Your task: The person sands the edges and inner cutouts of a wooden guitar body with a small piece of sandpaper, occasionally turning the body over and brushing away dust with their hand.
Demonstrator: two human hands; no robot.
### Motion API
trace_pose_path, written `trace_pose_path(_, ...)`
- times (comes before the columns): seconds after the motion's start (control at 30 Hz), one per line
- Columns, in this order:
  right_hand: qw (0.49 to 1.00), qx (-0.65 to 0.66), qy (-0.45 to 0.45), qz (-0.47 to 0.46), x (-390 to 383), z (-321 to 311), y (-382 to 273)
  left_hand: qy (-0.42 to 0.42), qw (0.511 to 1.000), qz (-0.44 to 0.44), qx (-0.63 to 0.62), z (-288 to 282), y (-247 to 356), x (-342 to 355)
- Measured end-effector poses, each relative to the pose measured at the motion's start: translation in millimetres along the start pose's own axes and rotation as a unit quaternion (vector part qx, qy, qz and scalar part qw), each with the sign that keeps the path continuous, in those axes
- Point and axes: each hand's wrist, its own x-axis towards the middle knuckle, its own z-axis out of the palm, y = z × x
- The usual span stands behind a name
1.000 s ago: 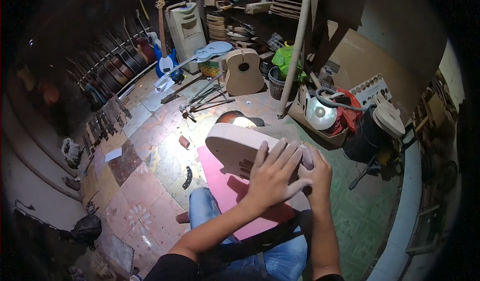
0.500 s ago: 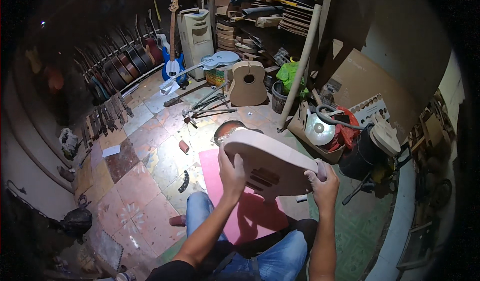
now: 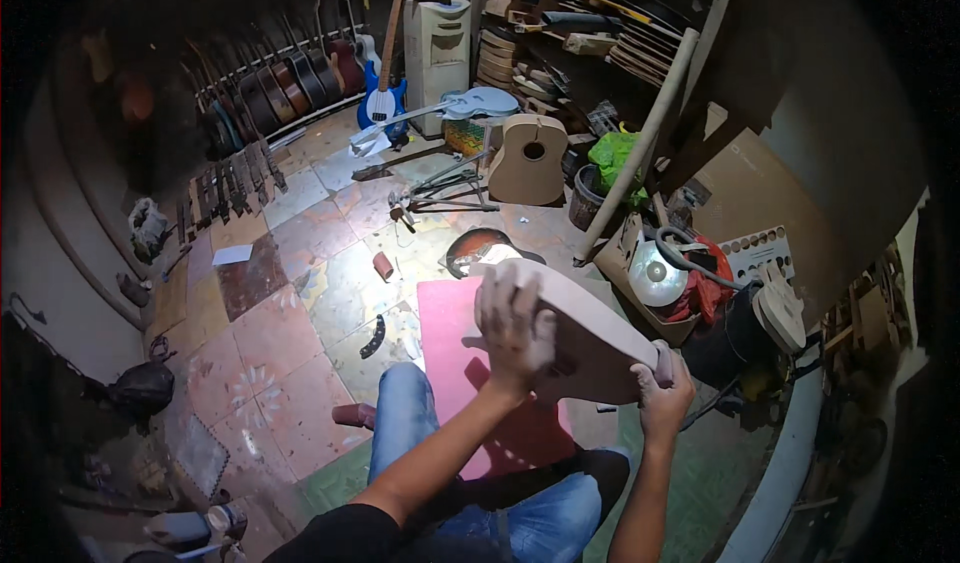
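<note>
Lamplight pooled on the patterned tile floor [image 3: 325, 308], guitars lined the far wall, and here was the pale wooden guitar body [image 3: 598, 315], tipped on edge above the pink sheet [image 3: 447, 313]! Whether its lower edge touched anything, I couldn't tell. The right hand [image 3: 664, 393] had the near corner pinched, thumb on the face, fingers curled around the rim. The left hand [image 3: 515, 328] lay over the far end, fingers bent and only slightly parted, blurred; whether they gripped or merely rested, I couldn't say. The danger, I reckoned, was that pinch: a slip could swing the wood into the sunburst guitar body [image 3: 463, 251] just beyond, denting both. And its line? The long axis slanted from far left to near right, broad face turned back toward the person.
</note>
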Motion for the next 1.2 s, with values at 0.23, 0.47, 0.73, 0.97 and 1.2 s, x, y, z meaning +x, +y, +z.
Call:
trace_pose_path(0.23,0.995,0.091,0.026,0.031,-1.8,-9.5,46.2,-0.16,0.902,-0.354,-0.186,33.5,-93.3,-101.0)
trace_pose_path(0.47,0.991,0.127,0.014,0.029,-8.0,-27.0,77.2,-0.264,0.867,-0.421,-0.022,-4.1,-157.7,-130.9)
trace_pose_path(0.73,0.996,0.083,0.021,0.04,-23.0,-39.1,82.5,-0.189,0.975,-0.113,-0.014,-7.4,-80.7,-120.9)
trace_pose_path(0.97,0.986,0.13,0.021,0.102,-34.0,-49.8,84.7,-0.139,0.897,-0.231,-0.35,-18.9,-51.2,-102.4)
trace_pose_path(1.2,0.983,0.131,0.065,0.107,-36.3,-52.5,101.9,-0.273,0.928,-0.253,0.0,-14.9,-112.3,-134.3)
